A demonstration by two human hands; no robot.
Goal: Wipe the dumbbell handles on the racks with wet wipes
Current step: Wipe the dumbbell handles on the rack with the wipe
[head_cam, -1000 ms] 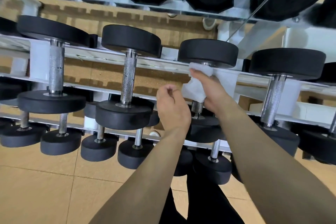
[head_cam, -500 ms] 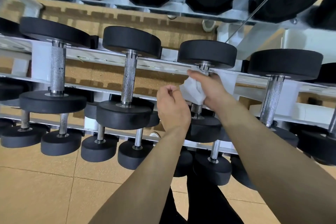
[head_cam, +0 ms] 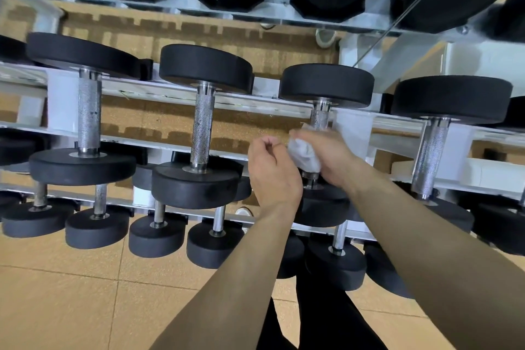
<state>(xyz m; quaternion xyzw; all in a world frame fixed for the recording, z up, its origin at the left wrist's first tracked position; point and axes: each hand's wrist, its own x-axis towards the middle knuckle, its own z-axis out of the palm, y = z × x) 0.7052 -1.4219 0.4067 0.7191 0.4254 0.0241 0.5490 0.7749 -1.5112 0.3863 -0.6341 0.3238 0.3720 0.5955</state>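
Right hand (head_cam: 331, 155) gripping crumpled white wipe (head_cam: 304, 154), knurled steel handle (head_cam: 320, 121)

A person wipes a dumbbell bar on the white rack (head_cam: 352, 128).
The right hand (head_cam: 329, 158) holds a white wet wipe (head_cam: 304, 155) wrapped round the shiny handle (head_cam: 319, 119) of a black dumbbell (head_cam: 325, 84) in the middle row. The left hand (head_cam: 272, 172) is just beside it, fingers curled, holding nothing I can see. More dumbbells sit above, below and on both sides, over a tan floor (head_cam: 71, 307).
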